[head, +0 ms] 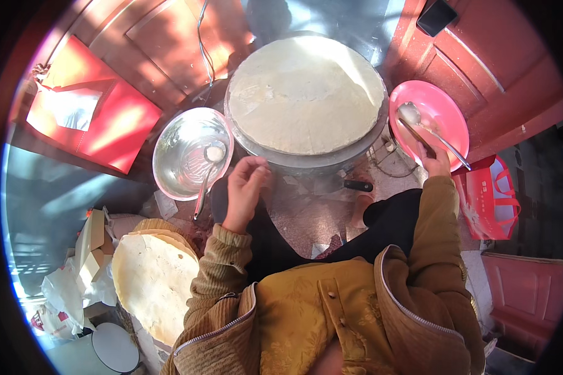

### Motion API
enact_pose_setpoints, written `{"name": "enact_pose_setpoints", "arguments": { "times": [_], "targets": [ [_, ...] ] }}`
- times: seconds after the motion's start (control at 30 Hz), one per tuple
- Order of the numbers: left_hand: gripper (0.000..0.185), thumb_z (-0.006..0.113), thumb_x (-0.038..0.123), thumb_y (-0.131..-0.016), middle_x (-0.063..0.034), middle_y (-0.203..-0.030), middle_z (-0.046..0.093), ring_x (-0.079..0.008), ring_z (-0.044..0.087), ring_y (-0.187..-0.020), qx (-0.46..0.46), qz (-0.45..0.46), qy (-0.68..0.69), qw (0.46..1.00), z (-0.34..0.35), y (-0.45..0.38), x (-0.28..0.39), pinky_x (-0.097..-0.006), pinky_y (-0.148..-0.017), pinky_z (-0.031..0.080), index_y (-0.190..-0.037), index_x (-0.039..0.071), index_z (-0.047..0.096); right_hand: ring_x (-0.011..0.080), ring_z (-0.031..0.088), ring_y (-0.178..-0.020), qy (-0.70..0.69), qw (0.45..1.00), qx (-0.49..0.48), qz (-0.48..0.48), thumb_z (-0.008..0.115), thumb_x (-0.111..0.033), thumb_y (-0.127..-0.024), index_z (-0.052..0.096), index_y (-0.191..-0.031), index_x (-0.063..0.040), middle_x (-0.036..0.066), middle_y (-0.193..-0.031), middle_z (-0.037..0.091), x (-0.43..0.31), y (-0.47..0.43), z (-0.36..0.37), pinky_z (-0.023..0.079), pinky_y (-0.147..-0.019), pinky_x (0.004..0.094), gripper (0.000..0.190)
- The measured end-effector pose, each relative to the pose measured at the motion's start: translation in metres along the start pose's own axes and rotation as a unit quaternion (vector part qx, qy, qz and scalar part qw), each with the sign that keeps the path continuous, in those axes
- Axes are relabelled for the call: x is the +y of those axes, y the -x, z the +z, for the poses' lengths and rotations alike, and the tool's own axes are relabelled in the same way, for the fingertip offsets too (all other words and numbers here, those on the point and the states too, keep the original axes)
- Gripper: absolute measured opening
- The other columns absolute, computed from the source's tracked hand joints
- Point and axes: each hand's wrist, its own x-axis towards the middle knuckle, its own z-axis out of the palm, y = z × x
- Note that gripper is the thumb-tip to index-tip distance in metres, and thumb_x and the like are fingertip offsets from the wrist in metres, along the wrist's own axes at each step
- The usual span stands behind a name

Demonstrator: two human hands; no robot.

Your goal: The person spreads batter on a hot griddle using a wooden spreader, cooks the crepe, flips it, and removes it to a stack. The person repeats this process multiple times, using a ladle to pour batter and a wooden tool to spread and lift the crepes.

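My left hand (pixel 245 191) hangs just off the front left edge of a round griddle (pixel 305 162), its fingers curled in towards the thumb, and I see nothing in them. Over the griddle top spreads a pale, thin round of batter or flatbread (pixel 305 101). On the right, my right hand (pixel 435 163) reaches over the rim of a pink basin (pixel 443 101) and grips a dark, flat wooden strip-like tool (pixel 415 135). A metal ladle (pixel 409 113) leans in the same basin, its bowl coated with something pale.
Left of the griddle stands a metal bowl (pixel 180 140) with a ladle (pixel 205 180) in it. Stacked thin flatbreads (pixel 155 281) lie at lower left. A black-handled tool (pixel 358 186) sits below the griddle. Red bags (pixel 483 206) and a phone (pixel 436 18) are at right; a cable (pixel 205 51) hangs behind.
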Motion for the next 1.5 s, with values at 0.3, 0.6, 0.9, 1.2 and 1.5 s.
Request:
{"name": "enact_pose_setpoints", "arguments": {
  "times": [0.3, 0.6, 0.9, 1.2, 1.5],
  "targets": [
    [0.018, 0.06, 0.007, -0.088, -0.0124, -0.1, 0.069, -0.0324, 0.068, -0.093, -0.357, 0.103, -0.446, 0.814, 0.042, 0.048, -0.112, -0.042, -0.08, 0.055, -0.105, 0.006, 0.067, 0.0136, 0.065, -0.066, 0.29, 0.928, -0.004, -0.235, 0.078, -0.031, -0.084, 0.074, -0.088, 0.003, 0.014, -0.063, 0.063, 0.003, 0.005, 0.002, 0.049, -0.064, 0.0334, 0.035],
    [0.019, 0.059, 0.009, -0.086, -0.0141, -0.098, 0.068, -0.0365, 0.067, -0.094, -0.355, 0.151, -0.477, 0.79, 0.052, 0.036, -0.123, -0.0469, -0.079, 0.055, -0.102, 0.008, 0.068, 0.0309, 0.069, -0.083, -0.228, 0.964, -0.11, -0.084, 0.065, 0.006, -0.09, 0.063, -0.1, 0.023, 0.023, -0.097, 0.068, 0.043, -0.064, -0.014, 0.062, -0.084, 0.0353, 0.02],
    [0.014, 0.063, 0.008, -0.086, -0.0118, -0.09, 0.064, -0.0338, 0.066, -0.086, -0.32, 0.277, -0.47, 0.775, 0.04, 0.083, -0.059, -0.0436, -0.074, 0.054, -0.1, 0.007, 0.065, 0.0344, 0.057, -0.122, -0.013, 0.986, -0.12, -0.111, 0.064, 0.01, -0.088, 0.055, -0.124, 0.017, 0.027, -0.131, 0.054, 0.005, 0.003, 0.008, 0.057, -0.098, 0.0435, 0.038],
    [0.012, 0.066, 0.017, -0.091, -0.011, -0.089, 0.066, -0.0335, 0.066, -0.085, -0.3, 0.19, -0.439, 0.825, 0.032, 0.111, -0.044, -0.0425, -0.076, 0.053, -0.096, 0.006, 0.066, 0.0353, 0.065, -0.105, -0.365, 0.914, -0.036, 0.176, 0.051, 0.001, -0.091, 0.055, -0.119, 0.01, 0.024, -0.12, 0.061, 0.009, -0.053, 0.012, 0.06, -0.089, 0.0442, 0.03],
    [0.02, 0.058, 0.004, -0.082, -0.0127, -0.099, 0.066, -0.0353, 0.066, -0.094, -0.268, 0.157, -0.467, 0.828, 0.008, 0.131, -0.094, -0.0457, -0.078, 0.055, -0.099, 0.006, 0.068, 0.0324, 0.069, -0.093, -0.33, 0.918, -0.032, 0.215, 0.051, 0.003, -0.09, 0.057, -0.113, 0.014, 0.023, -0.104, 0.067, 0.021, -0.057, 0.037, 0.062, -0.082, 0.0426, 0.026]
  ]
}}
